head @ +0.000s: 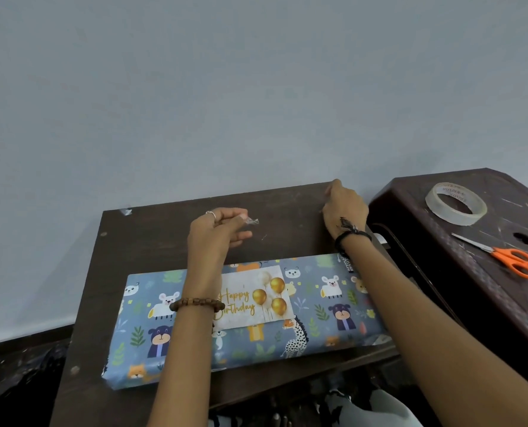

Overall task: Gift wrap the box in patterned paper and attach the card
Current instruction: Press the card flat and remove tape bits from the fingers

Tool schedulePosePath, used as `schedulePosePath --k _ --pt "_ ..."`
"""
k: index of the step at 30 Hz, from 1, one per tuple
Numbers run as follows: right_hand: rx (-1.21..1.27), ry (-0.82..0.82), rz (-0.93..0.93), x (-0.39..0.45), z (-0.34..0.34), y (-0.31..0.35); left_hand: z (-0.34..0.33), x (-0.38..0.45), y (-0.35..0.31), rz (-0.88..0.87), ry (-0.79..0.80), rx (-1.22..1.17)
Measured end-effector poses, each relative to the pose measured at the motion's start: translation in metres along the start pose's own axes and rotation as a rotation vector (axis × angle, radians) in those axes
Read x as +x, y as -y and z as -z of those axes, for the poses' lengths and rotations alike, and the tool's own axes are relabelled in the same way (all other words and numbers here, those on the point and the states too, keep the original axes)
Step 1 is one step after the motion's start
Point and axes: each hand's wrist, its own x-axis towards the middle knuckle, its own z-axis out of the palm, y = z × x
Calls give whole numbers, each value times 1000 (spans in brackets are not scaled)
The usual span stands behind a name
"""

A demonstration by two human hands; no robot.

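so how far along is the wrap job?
Done: box fully covered in animal-print paper, card lying on top. In hand: left hand pinches a small tape piece; right hand reaches to the table's far edge. Left: taping the card down; whether any tape holds it yet can't be told.

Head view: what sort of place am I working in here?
Probably a home room with a makeshift craft corner, not a shop: a scuffed dark wooden table pushed against a bare wall, and a plastic stool alongside holding a tape roll and scissors.
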Motion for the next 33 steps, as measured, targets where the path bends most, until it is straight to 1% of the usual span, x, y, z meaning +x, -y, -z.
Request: schedulePosePath --k 2,3,4,5,7,8,9,11,13,16,19,21,23,24,26,27,28,30,31,33 --pt "40 -4 21 4 0 -3 1 1 0 10 -23 -40" --pt "78 31 24 4 2 -1 2 1 0 17 -36 -63" --pt "179 98 8 4 4 1 3 1 0 24 -48 -87" --pt "373 213 -43 2 9 6 4 2 0 31 -59 -112" --pt "851 506 -169 -12 23 23 6 1 -1 47 -80 -164" --pt "1000 599 -165 -21 29 31 7 1 -2 54 -88 -192" --pt "1071 633 -115 -31 33 39 9 1 -2 58 -91 -222" --pt "1166 627 -26 -48 39 53 11 1 -2 58 -81 -278" --pt "1224 601 4 -62 42 66 12 1 -3 59 -68 -310" --pt "1243 549 -1 -77 37 80 15 2 -2 47 -68 -336" --pt "1341 496 -31 -88 29 83 18 1 1 4 -42 -362" --pt "1352 455 -23 -93 24 84 18 0 3 -37 -33 -330" --pt "1291 383 39 -98 19 84 17 1 5 -62 -42 -280" --pt "1222 331 95 -100 18 84 16 1 4 -58 -42 -270" --pt "1042 232 240 -104 17 83 15 1 2 -15 -16 -282" --pt "973 208 305 -107 18 83 15 2 1 17 0 -299" --pt "930 207 354 -108 19 84 16 1 -1 38 8 -316" --pt "920 249 390 -107 21 83 16 1 -2 20 -29 -301" --pt "963 291 372 -105 22 83 17 0 -2 0 -61 -293" --pt "1183 401 257 -99 24 82 19 0 0 -7 -114 -313"
